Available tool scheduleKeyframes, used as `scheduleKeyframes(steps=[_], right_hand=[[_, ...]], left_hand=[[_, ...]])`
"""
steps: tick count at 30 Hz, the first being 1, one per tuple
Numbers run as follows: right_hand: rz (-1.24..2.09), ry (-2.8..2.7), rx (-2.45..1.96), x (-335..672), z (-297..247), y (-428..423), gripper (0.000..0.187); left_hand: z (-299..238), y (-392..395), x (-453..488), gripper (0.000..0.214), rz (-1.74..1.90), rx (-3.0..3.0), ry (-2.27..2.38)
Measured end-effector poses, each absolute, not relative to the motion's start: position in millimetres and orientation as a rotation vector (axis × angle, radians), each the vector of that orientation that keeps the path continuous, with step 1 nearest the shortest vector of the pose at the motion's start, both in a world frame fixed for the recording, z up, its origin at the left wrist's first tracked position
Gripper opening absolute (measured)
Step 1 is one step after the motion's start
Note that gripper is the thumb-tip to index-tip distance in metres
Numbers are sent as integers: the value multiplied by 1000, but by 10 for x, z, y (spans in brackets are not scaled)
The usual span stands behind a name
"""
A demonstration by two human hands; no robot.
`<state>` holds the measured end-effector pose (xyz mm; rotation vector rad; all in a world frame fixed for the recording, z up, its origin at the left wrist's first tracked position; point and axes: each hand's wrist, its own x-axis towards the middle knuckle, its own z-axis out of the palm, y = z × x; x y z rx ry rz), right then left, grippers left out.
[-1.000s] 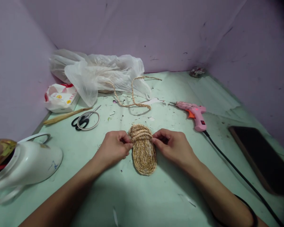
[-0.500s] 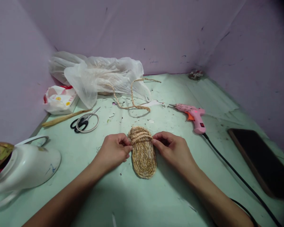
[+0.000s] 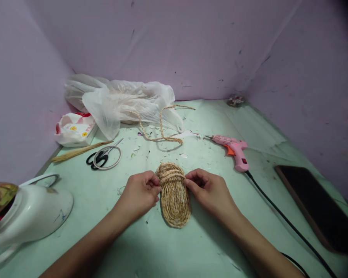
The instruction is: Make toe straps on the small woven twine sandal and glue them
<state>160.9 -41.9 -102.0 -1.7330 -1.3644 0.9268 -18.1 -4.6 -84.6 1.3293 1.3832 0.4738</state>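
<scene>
The small straw sandal lies flat on the green desk between both hands; the left hand has its grip pinched on the left end of the strap; the right hand pinches its right end; a pink glue gun lies beyond, apart.

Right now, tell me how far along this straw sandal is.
Done: the sole is coiled and a strap lies across its far end. In hand: left hand and right hand pinch the strap's ends at the sole's edges. Left: fixing those ends, probably; the glue gun lies untouched.
</scene>
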Motion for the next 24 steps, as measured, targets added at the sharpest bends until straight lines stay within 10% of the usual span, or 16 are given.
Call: scheduleKeyframes(steps=[24], right_hand=[[423,-1916,-1255,1610,-406,-736,32]], left_hand=[[-400,-295,-289,12,506,2023,1060]])
